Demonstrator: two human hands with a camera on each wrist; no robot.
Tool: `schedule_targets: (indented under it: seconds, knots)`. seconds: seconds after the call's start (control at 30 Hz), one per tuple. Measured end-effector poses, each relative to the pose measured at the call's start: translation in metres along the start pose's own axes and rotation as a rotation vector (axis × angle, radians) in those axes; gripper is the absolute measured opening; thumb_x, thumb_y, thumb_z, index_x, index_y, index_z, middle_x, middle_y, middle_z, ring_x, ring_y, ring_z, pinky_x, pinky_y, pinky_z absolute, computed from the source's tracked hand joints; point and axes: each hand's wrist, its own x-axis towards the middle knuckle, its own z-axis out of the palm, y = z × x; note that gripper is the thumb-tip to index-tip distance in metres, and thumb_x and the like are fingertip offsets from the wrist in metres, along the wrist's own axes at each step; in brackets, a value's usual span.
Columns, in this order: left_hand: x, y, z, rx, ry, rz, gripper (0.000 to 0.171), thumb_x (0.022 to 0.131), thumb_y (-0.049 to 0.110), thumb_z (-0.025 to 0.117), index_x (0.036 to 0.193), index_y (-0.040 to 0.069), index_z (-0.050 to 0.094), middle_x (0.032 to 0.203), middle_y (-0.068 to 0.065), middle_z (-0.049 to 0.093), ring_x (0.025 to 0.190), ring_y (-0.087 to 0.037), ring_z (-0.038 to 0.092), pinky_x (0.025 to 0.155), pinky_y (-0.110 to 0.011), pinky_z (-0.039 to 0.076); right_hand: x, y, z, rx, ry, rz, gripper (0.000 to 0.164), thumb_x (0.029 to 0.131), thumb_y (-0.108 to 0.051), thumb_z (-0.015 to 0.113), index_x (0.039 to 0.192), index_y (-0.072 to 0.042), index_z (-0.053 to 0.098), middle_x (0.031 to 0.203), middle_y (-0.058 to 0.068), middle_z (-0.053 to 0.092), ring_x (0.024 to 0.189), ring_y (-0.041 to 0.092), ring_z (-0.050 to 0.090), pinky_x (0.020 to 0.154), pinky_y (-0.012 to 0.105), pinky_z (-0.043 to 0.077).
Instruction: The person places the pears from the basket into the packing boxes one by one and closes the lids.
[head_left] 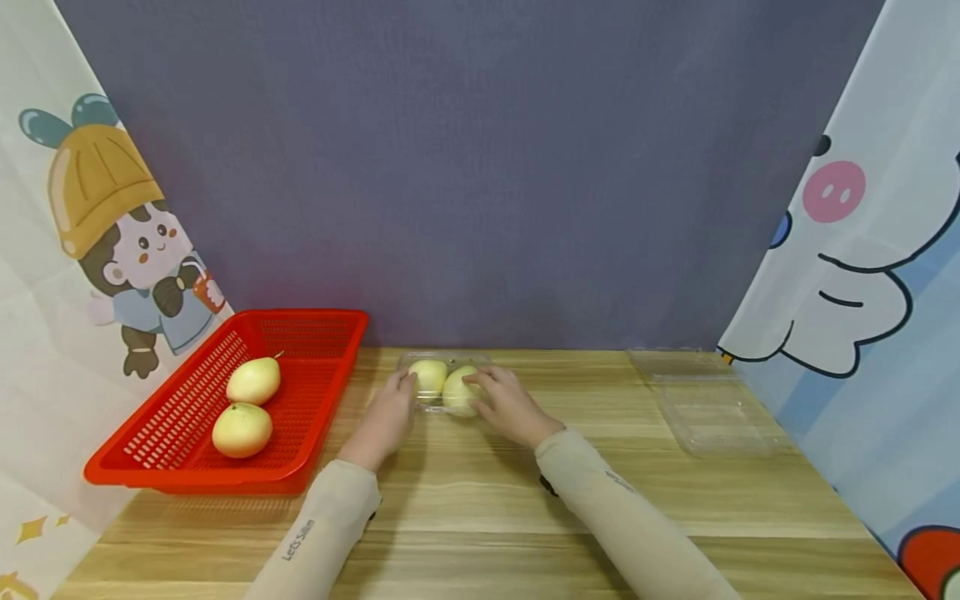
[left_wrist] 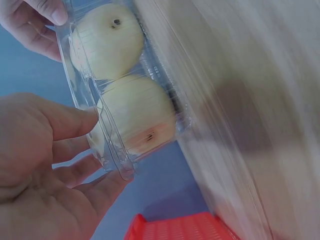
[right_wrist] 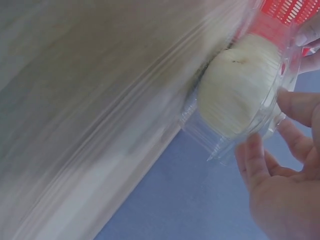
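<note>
A clear plastic clamshell box (head_left: 431, 408) sits at the back middle of the table, holding pale yellow pears. In the head view one pear (head_left: 429, 377) is at its left and another pear (head_left: 459, 392) at its right. My left hand (head_left: 390, 414) grips the box's left end, thumb on the upper rim and fingers bent at the corner, as the left wrist view shows. At the other end my right hand (head_left: 517, 408) holds the box edge between thumb and curled fingers. Clear plastic (right_wrist: 220, 145) covers the pear sides in the right wrist view.
On the left stands a red basket (head_left: 318, 433) with two pears (head_left: 242, 430) in it. A second clear box (head_left: 716, 417) lies with its lid raised back at the right. A grey-blue panel (head_left: 480, 183) rises behind the wooden table (head_left: 487, 517).
</note>
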Motion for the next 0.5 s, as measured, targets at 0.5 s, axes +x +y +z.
schedule_targets:
  seconds: [0.5]
  knots:
    - [0.004,-0.011,-0.001,0.042,-0.014,-0.025,0.047,0.097,-0.01,0.041,0.143,-0.017,0.038,0.147,-0.038,0.033,0.127,-0.057,0.04,0.107,-0.062,0.036,0.016,-0.005,0.012,0.067,0.014,0.045,0.039,0.097,-0.013,0.067,0.135,-0.006,0.059,0.144,0.022,0.048,0.135,0.04,0.041,0.113,0.052,0.032]
